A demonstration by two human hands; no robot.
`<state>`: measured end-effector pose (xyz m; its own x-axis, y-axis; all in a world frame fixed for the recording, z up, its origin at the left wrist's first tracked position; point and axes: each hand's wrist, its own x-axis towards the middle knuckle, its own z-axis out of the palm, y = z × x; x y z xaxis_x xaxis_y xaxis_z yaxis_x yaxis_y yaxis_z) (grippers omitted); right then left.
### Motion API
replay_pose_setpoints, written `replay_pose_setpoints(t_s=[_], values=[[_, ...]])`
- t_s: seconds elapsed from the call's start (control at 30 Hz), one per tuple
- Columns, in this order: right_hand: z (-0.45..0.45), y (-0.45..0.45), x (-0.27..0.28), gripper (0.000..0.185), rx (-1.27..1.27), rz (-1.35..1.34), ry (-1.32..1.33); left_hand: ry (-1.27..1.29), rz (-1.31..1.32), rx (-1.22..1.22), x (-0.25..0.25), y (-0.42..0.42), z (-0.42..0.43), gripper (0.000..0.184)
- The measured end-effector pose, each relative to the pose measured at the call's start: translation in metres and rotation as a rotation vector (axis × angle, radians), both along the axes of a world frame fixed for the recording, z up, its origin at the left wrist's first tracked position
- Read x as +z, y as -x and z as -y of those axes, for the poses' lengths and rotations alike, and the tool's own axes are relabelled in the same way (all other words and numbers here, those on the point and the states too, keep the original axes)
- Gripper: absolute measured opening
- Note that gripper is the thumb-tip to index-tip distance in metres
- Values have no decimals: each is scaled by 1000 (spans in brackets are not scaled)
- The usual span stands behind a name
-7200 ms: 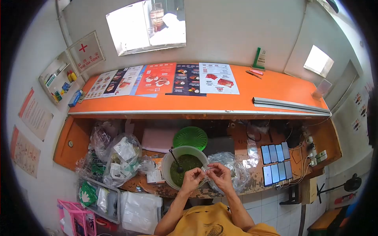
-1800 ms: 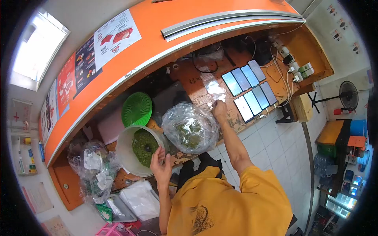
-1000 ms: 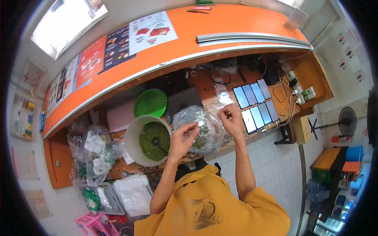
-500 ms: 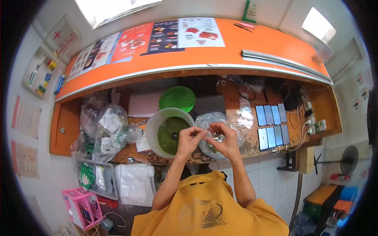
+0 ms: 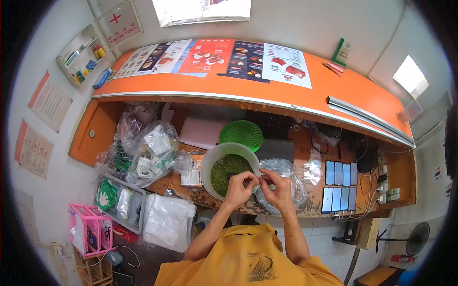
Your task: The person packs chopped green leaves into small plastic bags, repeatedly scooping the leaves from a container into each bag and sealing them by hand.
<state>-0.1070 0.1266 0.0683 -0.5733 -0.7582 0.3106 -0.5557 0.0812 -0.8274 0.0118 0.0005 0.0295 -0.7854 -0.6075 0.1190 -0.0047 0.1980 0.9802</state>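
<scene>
My left hand point(image 5: 240, 188) is closed in a pinch just over the right side of a whitish plastic tub point(image 5: 208, 164). Chopped-looking green leaves point(image 5: 222, 174) fill its bottom, with a small dark round thing partly behind my fingers. My right hand point(image 5: 278, 189), also pinching, meets the left at the fingertips. Whatever they pinch is too small to make out. Under and beside the right hand lies a crumpled clear plastic bag point(image 5: 297, 191) on the worn wooden counter point(image 5: 248, 207). A green slotted basket point(image 5: 241, 135) sits behind the tub.
Several phones point(image 5: 339, 186) with charging cables lie at the right. Bulging clear bags point(image 5: 155, 148) crowd the left, above a grey tray point(image 5: 136, 214) and a stack of clear plastic sheets or bags point(image 5: 167, 221). An orange shelf point(image 5: 229, 86) overhangs the counter's back.
My view has shifted, so the counter appears lower and farther right. The two hands have drawn closer together, fingertips meeting, and now sit nearer the tub's right rim.
</scene>
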Motion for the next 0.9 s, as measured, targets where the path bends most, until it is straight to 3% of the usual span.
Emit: replay_pose_setpoints(t_s=[0.13,0.3,0.43,0.5,0.53,0.63,0.7,0.8,0.9], values=[[6,-7,-15,32,-31,310,61,-104,-95,-89,-7,-3,10,14],[11,-7,-32,33,18,837,220,-528,-271,-197,-21,-6,10,11],[11,-2,-27,33,43,907,233,-601,-281,-118,-16,-5,2,14],[6,1,-20,29,54,860,166,-439,-111,-21,-6,-7,5,14],[6,0,-15,26,24,700,91,-360,-27,29,1,-9,5,14],[6,-3,-8,19,-107,200,-79,613,92,181,28,-11,7,11],[13,-5,-6,16,-247,-165,-115,688,110,219,32,-11,-1,14],[20,-4,-17,16,-227,-231,47,591,77,205,34,-14,-5,14],[17,-4,-14,17,-199,500,-5,413,-87,273,38,-12,6,33]])
